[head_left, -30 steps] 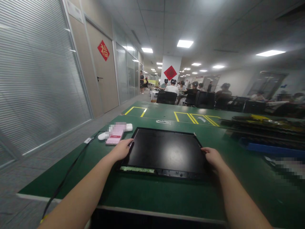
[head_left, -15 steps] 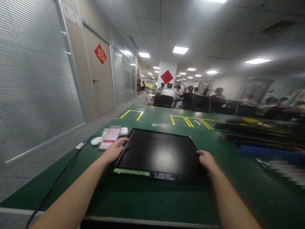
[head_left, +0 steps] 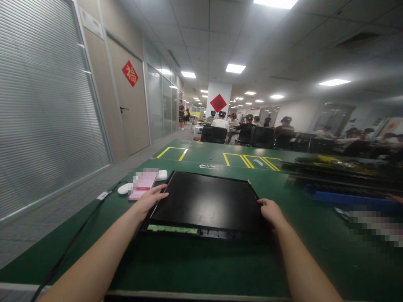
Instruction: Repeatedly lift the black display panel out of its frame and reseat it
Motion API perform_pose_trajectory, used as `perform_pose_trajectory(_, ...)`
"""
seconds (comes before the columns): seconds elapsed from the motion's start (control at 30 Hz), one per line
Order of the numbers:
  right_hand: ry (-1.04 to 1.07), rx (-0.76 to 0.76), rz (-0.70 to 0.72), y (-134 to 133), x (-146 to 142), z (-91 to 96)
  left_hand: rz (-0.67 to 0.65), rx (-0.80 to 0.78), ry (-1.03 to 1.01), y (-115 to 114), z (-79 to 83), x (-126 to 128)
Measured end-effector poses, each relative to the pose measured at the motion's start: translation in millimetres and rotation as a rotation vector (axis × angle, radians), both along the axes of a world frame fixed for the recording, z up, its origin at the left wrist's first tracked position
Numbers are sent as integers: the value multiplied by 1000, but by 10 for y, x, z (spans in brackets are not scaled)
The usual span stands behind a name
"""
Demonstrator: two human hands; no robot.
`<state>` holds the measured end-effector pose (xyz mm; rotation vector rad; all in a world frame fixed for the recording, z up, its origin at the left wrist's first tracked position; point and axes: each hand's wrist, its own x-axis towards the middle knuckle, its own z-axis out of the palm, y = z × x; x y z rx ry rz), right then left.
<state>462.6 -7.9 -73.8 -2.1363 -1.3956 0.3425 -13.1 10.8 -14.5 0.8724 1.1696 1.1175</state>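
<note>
A flat black display panel [head_left: 206, 201] lies on the green table [head_left: 195, 260] in front of me, with a green circuit strip along its near edge. My left hand [head_left: 148, 200] grips the panel's left edge, fingers curled over it. My right hand [head_left: 271, 212] grips the right edge near the front corner. The panel's far edge sits slightly raised.
A pink phone [head_left: 142, 183] and a white mouse [head_left: 123, 188] lie left of the panel, with a black cable [head_left: 75, 239] running off the table's edge. Stacked panels [head_left: 340, 167] and a blue tray [head_left: 346, 196] stand at right. Seated people [head_left: 248, 126] work farther back.
The view has drifted slightly. Both hands stay on the panel's side edges, and the panel's reflection of the ceiling light has gone.
</note>
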Motion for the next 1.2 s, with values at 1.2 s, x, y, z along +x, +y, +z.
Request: perform_pose_trajectory(1.2, 25, -51, 16, -50, -64, 116, -114, 152, -89, -180, 208, 73)
